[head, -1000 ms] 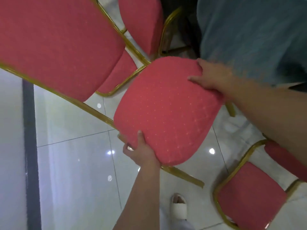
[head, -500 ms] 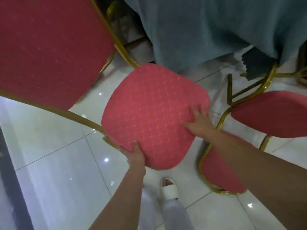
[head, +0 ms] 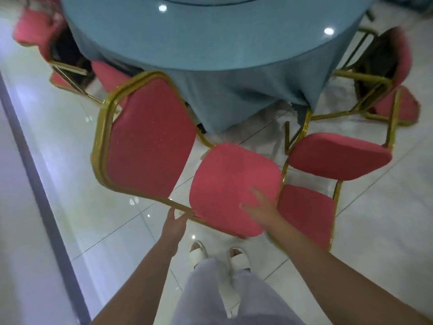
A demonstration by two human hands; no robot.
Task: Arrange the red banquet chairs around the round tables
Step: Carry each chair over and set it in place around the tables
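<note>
While held, red chair beside neighbouring chair

Lowered, farther off, beside the round table — held by the left hand at the gold frame, off the seat cushion.

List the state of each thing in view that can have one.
Chair, tilted, held by both hands.
Left hand, grips the chair's frame.
Right hand, fingers spread flat on the seat.
Right chair, on the floor, no hand on it.
Table, covered with blue cloth.
</note>
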